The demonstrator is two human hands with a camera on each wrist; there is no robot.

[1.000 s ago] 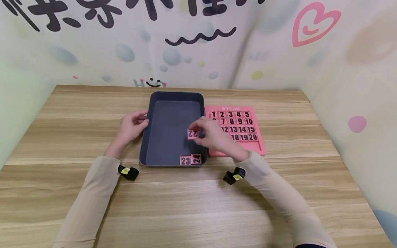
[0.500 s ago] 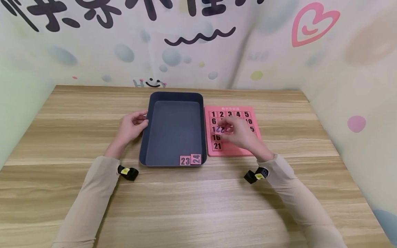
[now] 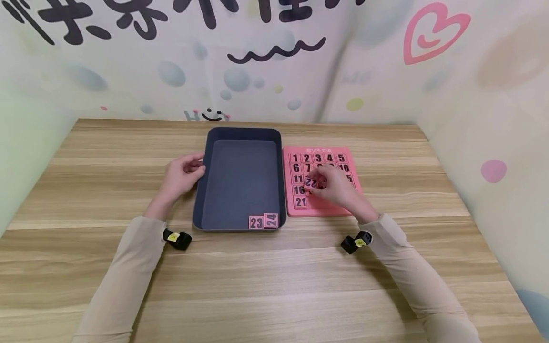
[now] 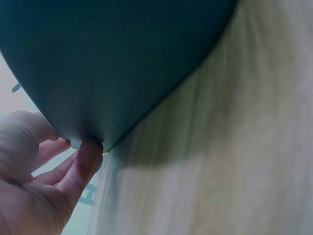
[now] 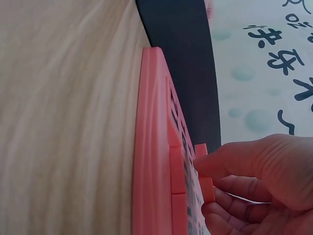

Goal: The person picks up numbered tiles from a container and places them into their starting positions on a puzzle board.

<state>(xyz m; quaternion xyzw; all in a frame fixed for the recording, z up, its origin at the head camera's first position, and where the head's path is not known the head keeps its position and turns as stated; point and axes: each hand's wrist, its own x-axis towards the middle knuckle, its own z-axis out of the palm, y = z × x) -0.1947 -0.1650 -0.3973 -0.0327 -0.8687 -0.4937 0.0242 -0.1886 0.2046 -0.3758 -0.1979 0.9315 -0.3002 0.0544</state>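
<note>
My right hand [image 3: 336,186] pinches a pink number tile [image 3: 310,184] between thumb and fingers, just over the pink number puzzle board [image 3: 290,209]. The tile is marked 22 and appears upside down and tilted. In the right wrist view the tile [image 5: 207,188] stands apart from the board's surface [image 5: 151,147]. The board bears rows of numbered tiles, with 21 at the start of its bottom row; my fingers hide some of them. My left hand [image 3: 182,176] pinches the left rim of the dark blue tray [image 3: 240,181], its thumb [image 4: 85,161] against the outer wall.
Inside the tray, at its near right corner, lie a tile marked 23 [image 3: 256,222] and a sideways tile marked 24 [image 3: 271,220]. Tray and board stand side by side on the wooden table [image 3: 257,286]. A printed wall [image 3: 171,85] rises behind the table.
My right hand has carried the 22 tile from above the tray rightward over the board. In the last half second it shifted slightly right and the tile tilted. My left hand stays put.
</note>
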